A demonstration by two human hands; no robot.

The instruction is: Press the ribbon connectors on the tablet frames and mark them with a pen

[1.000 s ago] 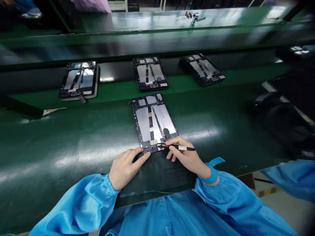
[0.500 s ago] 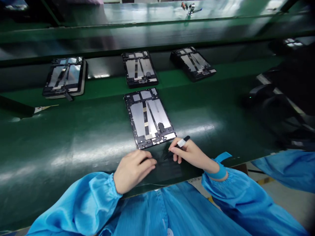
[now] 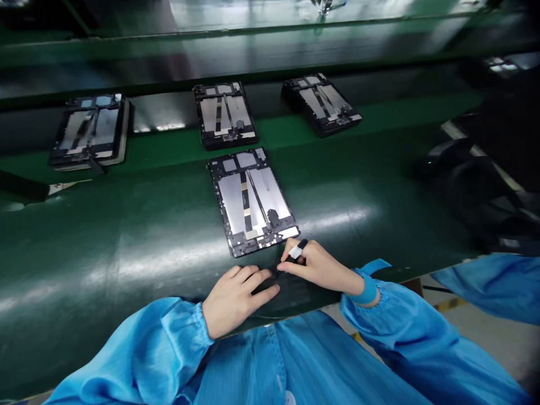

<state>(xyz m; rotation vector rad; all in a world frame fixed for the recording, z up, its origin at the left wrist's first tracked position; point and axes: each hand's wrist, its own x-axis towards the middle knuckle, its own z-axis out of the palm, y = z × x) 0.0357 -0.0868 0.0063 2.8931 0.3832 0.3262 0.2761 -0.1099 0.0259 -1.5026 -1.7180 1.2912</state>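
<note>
An opened tablet chassis (image 3: 252,201) with silver plates and a dark flex strip lies on the green bench in front of me. My right hand (image 3: 317,266) pinches a thin black tool (image 3: 294,254) with a white band, its tip down on a dark mat (image 3: 291,292) just below the chassis. My left hand (image 3: 237,297) rests palm down on the same mat, fingers stretched toward the tool tip. Both arms are in blue sleeves, and a blue strap circles my right wrist.
Three more opened tablet chassis sit on the belt (image 3: 379,115) behind: left (image 3: 88,130), middle (image 3: 223,114), right (image 3: 320,103). Dark equipment (image 3: 485,174) stands at the right. A black bar (image 3: 21,188) lies at the far left. Small metal items (image 3: 323,7) rest on the far shelf.
Both hands have come back off the chassis's near edge onto the dark mat. The tool has swung from lying sideways to pointing down at the mat.
</note>
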